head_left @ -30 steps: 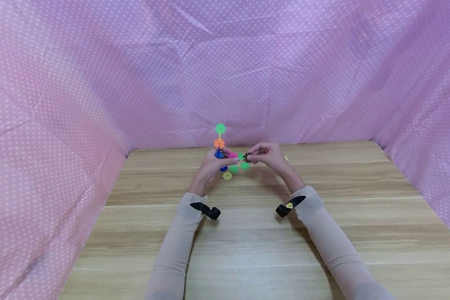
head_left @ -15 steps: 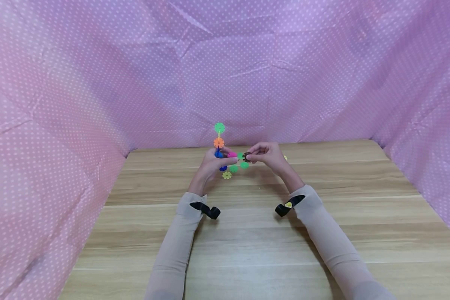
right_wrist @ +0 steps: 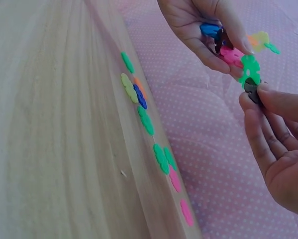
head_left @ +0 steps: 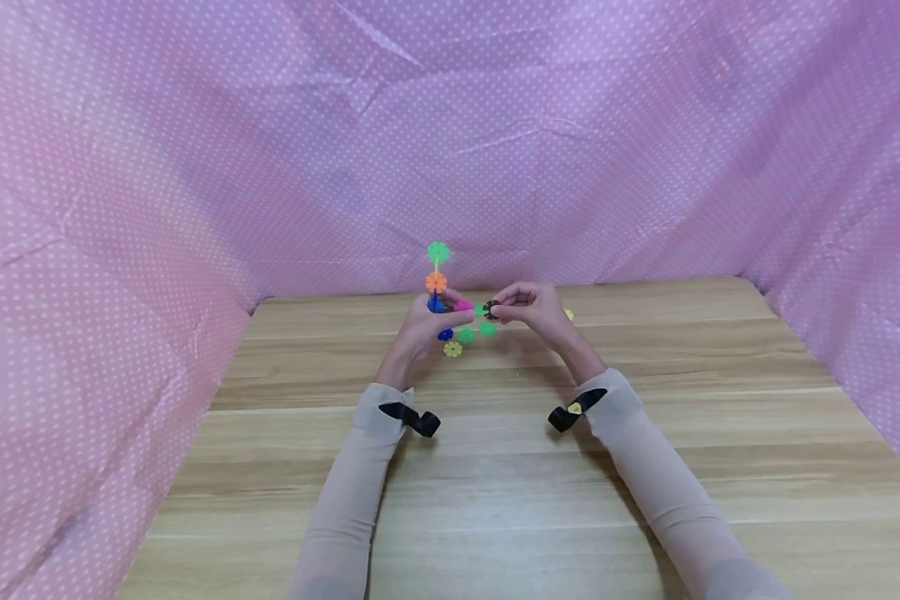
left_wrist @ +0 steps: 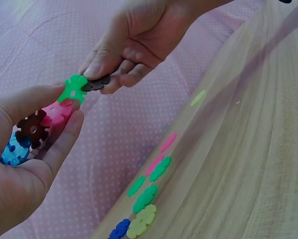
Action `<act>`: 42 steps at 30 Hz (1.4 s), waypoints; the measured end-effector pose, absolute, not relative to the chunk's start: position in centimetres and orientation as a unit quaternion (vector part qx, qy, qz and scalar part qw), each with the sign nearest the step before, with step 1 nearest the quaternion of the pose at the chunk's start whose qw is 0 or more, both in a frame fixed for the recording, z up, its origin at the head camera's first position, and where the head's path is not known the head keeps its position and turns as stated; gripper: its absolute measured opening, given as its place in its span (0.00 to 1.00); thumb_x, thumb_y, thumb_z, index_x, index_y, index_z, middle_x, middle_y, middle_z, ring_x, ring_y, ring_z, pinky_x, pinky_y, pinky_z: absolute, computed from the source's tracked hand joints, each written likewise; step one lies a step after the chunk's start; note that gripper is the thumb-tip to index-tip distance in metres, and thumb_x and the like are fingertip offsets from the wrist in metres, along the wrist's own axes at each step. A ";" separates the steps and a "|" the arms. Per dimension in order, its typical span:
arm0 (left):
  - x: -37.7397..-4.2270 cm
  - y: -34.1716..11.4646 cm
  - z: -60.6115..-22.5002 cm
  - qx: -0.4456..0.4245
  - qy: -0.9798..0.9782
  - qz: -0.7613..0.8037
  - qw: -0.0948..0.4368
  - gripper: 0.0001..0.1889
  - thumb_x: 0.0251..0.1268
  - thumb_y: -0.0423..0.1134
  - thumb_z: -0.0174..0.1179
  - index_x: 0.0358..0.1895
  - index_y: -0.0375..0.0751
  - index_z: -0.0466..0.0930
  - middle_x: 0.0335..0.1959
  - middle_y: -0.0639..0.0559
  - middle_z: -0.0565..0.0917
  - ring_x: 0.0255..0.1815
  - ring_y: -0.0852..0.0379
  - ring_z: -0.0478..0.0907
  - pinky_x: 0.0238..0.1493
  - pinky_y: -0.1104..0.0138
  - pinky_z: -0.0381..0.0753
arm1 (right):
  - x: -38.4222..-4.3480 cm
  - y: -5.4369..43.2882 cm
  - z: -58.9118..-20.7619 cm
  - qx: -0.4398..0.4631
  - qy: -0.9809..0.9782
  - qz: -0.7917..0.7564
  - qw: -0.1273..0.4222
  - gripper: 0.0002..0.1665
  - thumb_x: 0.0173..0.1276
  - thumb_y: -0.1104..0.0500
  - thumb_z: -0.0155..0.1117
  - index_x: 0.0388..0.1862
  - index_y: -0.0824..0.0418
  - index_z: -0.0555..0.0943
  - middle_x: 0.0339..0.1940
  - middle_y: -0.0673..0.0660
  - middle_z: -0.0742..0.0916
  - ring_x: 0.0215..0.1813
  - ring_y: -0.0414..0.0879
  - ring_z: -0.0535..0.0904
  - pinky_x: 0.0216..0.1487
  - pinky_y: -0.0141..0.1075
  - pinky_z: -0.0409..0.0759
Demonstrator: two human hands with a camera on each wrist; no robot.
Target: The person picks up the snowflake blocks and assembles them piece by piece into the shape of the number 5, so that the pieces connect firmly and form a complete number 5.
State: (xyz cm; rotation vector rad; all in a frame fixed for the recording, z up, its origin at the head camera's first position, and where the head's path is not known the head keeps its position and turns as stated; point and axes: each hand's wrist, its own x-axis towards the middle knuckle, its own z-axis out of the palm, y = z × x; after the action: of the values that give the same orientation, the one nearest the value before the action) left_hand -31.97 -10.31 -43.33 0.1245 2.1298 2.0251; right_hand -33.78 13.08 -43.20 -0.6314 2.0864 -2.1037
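Note:
My left hand (head_left: 420,325) pinches a chain of notched plastic snowflake discs between thumb and fingers. In the left wrist view the chain shows a blue disc (left_wrist: 14,152), a brown disc (left_wrist: 32,130), a pink disc (left_wrist: 58,112) and a bright green disc (left_wrist: 74,88). Another branch rises above that hand, with an orange disc (head_left: 436,282) and a green top disc (head_left: 438,252). My right hand (head_left: 538,315) pinches a dark brown disc (right_wrist: 252,91) by its edge. This disc meets the rim of the chain's green disc; how deep their slots engage is hidden.
Loose discs lie along the far part of the wooden table (head_left: 495,475), among them a yellow disc (head_left: 452,349), a dark blue disc (right_wrist: 140,96), pink discs and several green ones. A pink dotted cloth (head_left: 450,150) hangs behind the table's far edge.
Both hands, the chain and the dark brown disc appear a few pixels higher and further left in the head view. Each hand keeps the same hold.

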 end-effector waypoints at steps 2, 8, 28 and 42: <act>-31.9 -10.4 -43.2 0.046 0.718 0.687 0.101 0.19 0.58 0.41 0.75 0.51 0.45 0.80 0.50 0.47 0.83 0.52 0.51 0.77 0.68 0.43 0.74 | -33.8 13.2 -43.1 -0.208 0.690 -0.690 0.065 0.13 0.65 0.73 0.69 0.46 0.81 0.79 0.31 0.52 0.91 0.33 0.41 0.89 0.40 0.34 0.88; -31.9 -10.8 -43.3 0.035 0.694 0.710 0.119 0.31 0.57 0.40 0.76 0.63 0.42 0.74 0.56 0.48 0.81 0.58 0.50 0.78 0.71 0.49 0.73 | -33.7 13.6 -42.9 -0.207 0.702 -0.674 0.099 0.13 0.67 0.70 0.68 0.47 0.79 0.81 0.33 0.48 0.92 0.36 0.41 0.89 0.42 0.36 0.89; -32.1 -9.2 -43.7 0.048 0.576 0.814 0.058 0.12 0.68 0.29 0.66 0.52 0.37 0.79 0.44 0.51 0.84 0.49 0.56 0.84 0.66 0.55 0.81 | -33.2 12.4 -42.8 -0.197 0.660 -0.723 0.051 0.13 0.69 0.70 0.68 0.46 0.81 0.79 0.33 0.53 0.92 0.34 0.41 0.89 0.45 0.41 0.89; -31.6 -7.9 -44.1 0.044 0.650 0.754 0.087 0.15 0.65 0.35 0.69 0.53 0.42 0.81 0.43 0.54 0.88 0.42 0.59 0.86 0.60 0.50 0.80 | -32.9 11.2 -43.2 -0.177 0.692 -0.699 0.032 0.14 0.69 0.67 0.69 0.47 0.77 0.81 0.31 0.47 0.91 0.35 0.40 0.89 0.49 0.50 0.88</act>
State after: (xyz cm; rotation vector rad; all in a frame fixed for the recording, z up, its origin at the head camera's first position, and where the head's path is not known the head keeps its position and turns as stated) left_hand -31.57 -7.93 -44.09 0.1315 1.9373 2.2451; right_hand -32.88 11.19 -43.19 -0.5464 2.1319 -2.1514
